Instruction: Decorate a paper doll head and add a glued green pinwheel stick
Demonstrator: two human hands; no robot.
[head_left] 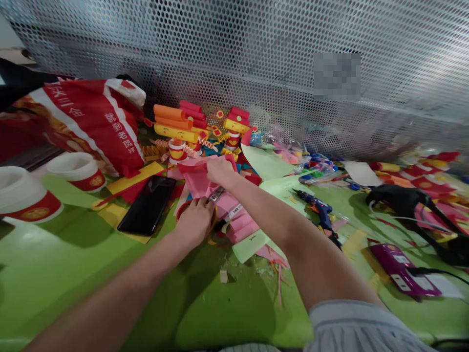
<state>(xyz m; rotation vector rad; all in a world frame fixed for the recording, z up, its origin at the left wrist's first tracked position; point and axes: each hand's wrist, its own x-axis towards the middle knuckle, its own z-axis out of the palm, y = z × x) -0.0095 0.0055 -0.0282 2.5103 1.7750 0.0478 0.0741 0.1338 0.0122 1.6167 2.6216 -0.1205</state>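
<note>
My left hand (197, 221) is closed with its fingers curled at a pair of scissors (216, 194), whose metal blades point up and to the right. A rounded red-and-yellow edge shows around this hand, partly hidden by it. Farther back, my right hand (220, 172) is closed on pink paper (194, 171); its fingertips are hidden. Under the right forearm lie a rolled pink paper piece (242, 227) and a pale green paper roll (251, 246) with a drawn eye line. Paper figures (177, 128) in orange, yellow and red stand behind the hands.
On the left are a black phone (147, 205), white-and-red paper cups (78, 171) and a red bag (90, 122). A blue glue gun (319, 208), a purple power strip (403, 271) and a black strap-like object (399, 195) lie right. A perforated metal panel (234, 54) rises behind the green table (146, 298).
</note>
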